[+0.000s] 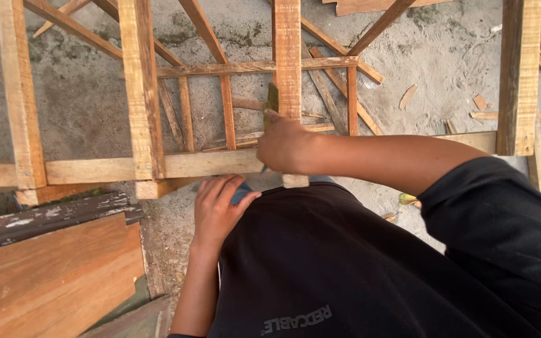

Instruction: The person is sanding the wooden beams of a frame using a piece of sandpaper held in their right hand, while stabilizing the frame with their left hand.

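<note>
Head view looks down on a pale wooden frame (151,164) of slats over the concrete floor (82,94). Right hand (286,145) is clamped on an upright slat (287,56), beside an olive-handled tool (272,98). Left hand (217,209) lies flat, fingers together, on the dark shirt (320,263).

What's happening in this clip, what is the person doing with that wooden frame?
A person stands over a rough wooden frame on a concrete floor. Their right hand grips a thin greenish tool against an upright slat of the frame. The left hand rests lower, on something bluish at the waist. Wood planks lie at left, offcuts scattered around.
</note>
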